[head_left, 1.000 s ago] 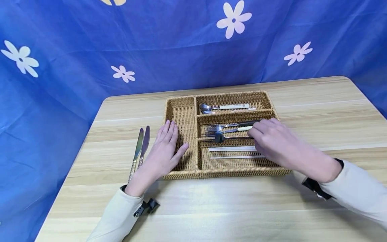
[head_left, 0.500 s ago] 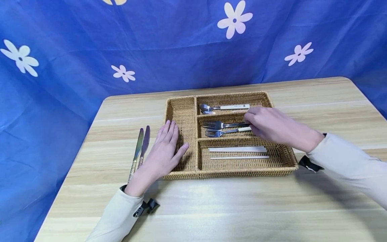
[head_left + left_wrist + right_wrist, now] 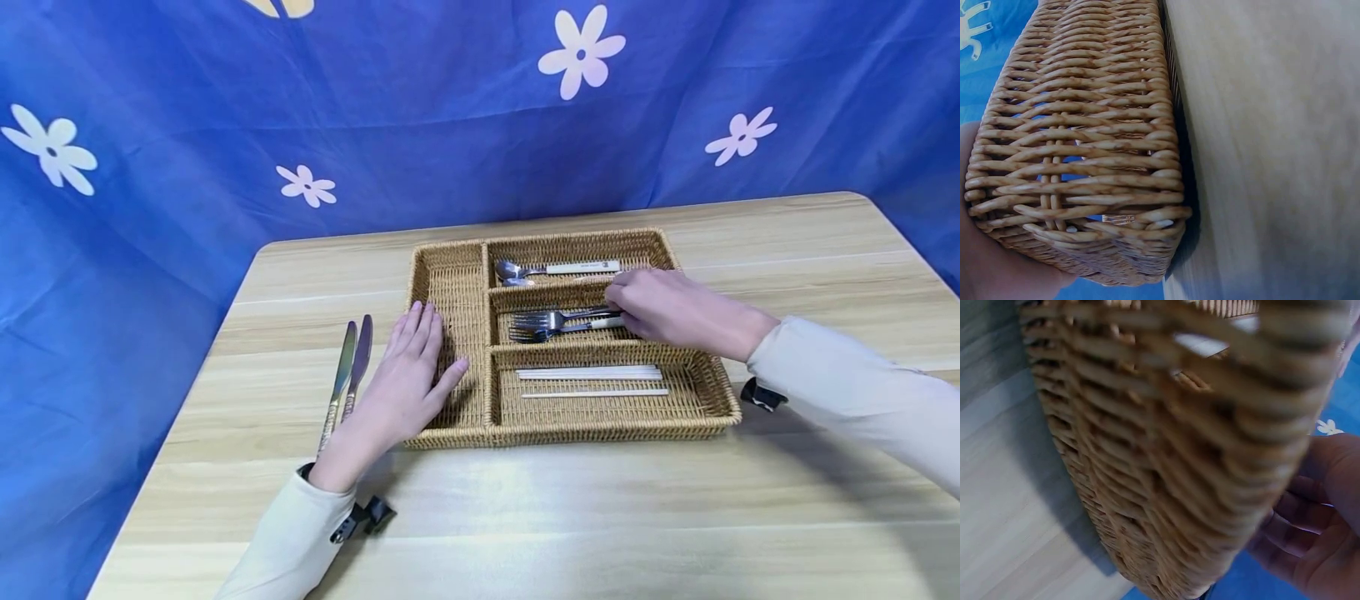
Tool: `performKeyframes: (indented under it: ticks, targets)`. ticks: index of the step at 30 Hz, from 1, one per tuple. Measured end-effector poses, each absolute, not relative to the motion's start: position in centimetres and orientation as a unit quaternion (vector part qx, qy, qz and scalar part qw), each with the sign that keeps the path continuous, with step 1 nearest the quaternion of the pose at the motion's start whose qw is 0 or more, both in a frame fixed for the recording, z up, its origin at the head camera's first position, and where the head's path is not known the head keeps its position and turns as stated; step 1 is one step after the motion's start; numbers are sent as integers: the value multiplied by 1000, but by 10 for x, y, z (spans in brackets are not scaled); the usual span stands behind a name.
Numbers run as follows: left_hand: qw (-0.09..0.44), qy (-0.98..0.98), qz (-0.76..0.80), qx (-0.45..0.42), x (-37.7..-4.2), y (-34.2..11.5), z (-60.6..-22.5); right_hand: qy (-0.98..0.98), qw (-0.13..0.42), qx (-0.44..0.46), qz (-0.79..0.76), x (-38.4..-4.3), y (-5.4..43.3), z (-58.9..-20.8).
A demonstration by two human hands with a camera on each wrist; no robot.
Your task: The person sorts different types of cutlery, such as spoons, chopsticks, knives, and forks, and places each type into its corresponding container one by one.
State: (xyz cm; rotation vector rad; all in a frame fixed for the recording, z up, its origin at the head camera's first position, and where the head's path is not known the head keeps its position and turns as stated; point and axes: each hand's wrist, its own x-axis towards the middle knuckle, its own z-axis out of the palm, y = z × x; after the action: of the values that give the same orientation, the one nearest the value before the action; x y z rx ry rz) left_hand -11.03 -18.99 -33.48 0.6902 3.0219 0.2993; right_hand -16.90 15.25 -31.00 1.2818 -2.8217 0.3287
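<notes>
A woven wicker cutlery tray point(image 3: 566, 433) stands on the table, divided into compartments. My left hand point(image 3: 408, 371) rests over its left front rim with fingers straight, reaching into the left compartment. In the middle compartment my right hand point(image 3: 671, 307) pinches the handle end of a metal fork point(image 3: 551, 320), whose tines point left. That fork overlaps another with a white handle point(image 3: 606, 323). My right fingertips are hidden behind the knuckles in the head view. A spoon point(image 3: 510, 269) with a white handle lies in the back compartment, and white chopsticks point(image 3: 588, 372) lie in the front one.
Two table knives point(image 3: 360, 354) lie on the wooden table point(image 3: 480, 533) left of the tray, partly behind my left forearm. A blue cloth point(image 3: 420, 117) with white flowers hangs behind the table's back edge.
My right hand has moved back from the front divider into the middle compartment, bringing the fork with it. The forks there have shifted closer together. My left hand has stayed put.
</notes>
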Motion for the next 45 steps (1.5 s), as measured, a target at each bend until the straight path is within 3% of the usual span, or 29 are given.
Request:
performKeyframes:
  ticks: [11, 30, 34, 39, 42, 45]
  targets:
    - [14, 969, 98, 225, -110, -187, -333, -894, 19, 434, 114, -173, 149, -318]
    - [13, 969, 95, 228, -111, -186, -334, -899, -45, 407, 157, -183, 152, -331]
    - [13, 969, 96, 227, -111, -186, -334, -897, -10, 405, 177, -181, 156, -329]
    - [17, 971, 97, 218, -109, -188, -334, -888, 91, 384, 235, -169, 170, -318]
    - [16, 971, 97, 216, -109, -189, -333, -892, 148, 337, 262, -154, 186, -312]
    - [12, 971, 94, 218, -109, -189, -333, -905, 171, 283, 267, -138, 201, -312]
